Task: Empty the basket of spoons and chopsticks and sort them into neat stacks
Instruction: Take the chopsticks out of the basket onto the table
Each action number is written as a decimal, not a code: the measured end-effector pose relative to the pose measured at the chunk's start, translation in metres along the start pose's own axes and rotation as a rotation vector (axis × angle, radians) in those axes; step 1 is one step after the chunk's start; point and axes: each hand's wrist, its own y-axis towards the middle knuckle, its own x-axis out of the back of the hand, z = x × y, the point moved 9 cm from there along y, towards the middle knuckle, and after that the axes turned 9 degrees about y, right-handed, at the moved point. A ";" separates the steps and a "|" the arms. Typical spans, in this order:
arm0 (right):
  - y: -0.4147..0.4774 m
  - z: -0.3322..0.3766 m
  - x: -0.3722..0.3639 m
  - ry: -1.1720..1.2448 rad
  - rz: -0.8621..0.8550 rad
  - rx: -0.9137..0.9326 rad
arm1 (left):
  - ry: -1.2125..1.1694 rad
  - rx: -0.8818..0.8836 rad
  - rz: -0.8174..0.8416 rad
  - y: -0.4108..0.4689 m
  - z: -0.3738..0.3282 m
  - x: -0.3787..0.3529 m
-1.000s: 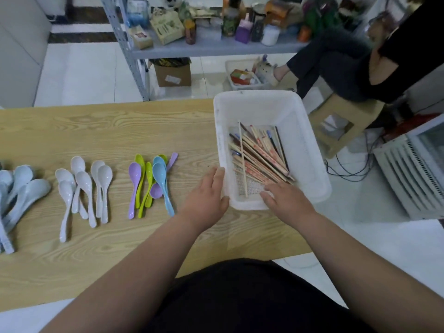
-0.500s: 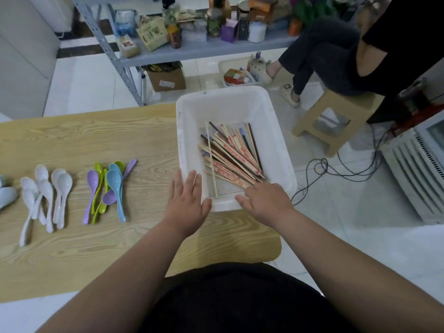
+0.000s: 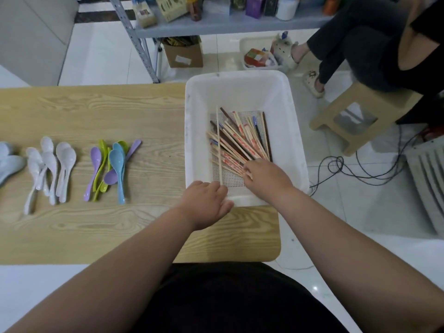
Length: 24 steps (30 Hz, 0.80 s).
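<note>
The white plastic basket (image 3: 286, 121) is a deep rectangular tub with rounded corners and a perforated mesh floor, and its right side hangs past the end of the wood-grain table (image 3: 96, 116). Inside lies a loose, fanned heap of chopsticks (image 3: 240, 143) towards the basket's near right: pale bamboo ones with red print, a few dark brown, one with a blue tip. A single thin pale stick (image 3: 219, 145) lies straight along the heap's left side. The right hand (image 3: 266, 176) is inside the basket, its fingers (image 3: 247, 170) bent down onto the near ends of the chopsticks; whether they pinch any cannot be told. The left hand (image 3: 204, 203) holds the basket's near rim at the left corner, with the fingers hooked over into the tub and the thumb on the outer wall. Left of the basket, on the table, glossy plastic spoons lie in groups with their handles pointing back to the near edge: the coloured spoons (image 3: 113, 169) in purple, green and blue are closest, then the white spoons (image 3: 50, 169), then pale grey-blue spoons (image 3: 7, 162) farthest away. Right of the basket stands a beige stool (image 3: 355, 121) on the tiled floor.
</note>
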 end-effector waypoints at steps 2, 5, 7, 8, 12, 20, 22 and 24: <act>0.016 0.003 -0.010 -0.102 0.077 -0.052 | -0.020 -0.001 0.019 0.003 0.001 -0.001; 0.033 0.010 -0.022 -0.247 0.097 -0.109 | -0.042 -0.036 0.064 0.008 0.001 -0.003; 0.041 0.012 -0.028 -0.305 0.066 -0.115 | -0.037 -0.071 0.088 0.011 -0.001 -0.004; 0.045 0.012 -0.029 -0.321 0.050 -0.114 | -0.034 -0.084 0.096 0.012 0.000 -0.004; 0.058 0.016 -0.031 -0.345 0.022 -0.043 | -0.027 -0.097 0.082 0.013 0.000 -0.006; 0.065 0.013 -0.035 -0.314 0.019 0.020 | -0.074 -0.065 0.034 0.013 0.004 -0.002; 0.065 0.017 -0.038 -0.343 0.014 0.035 | -0.089 -0.056 0.030 0.013 0.004 -0.002; 0.066 0.016 -0.040 -0.338 0.024 0.018 | -0.093 -0.053 0.029 0.014 0.005 -0.002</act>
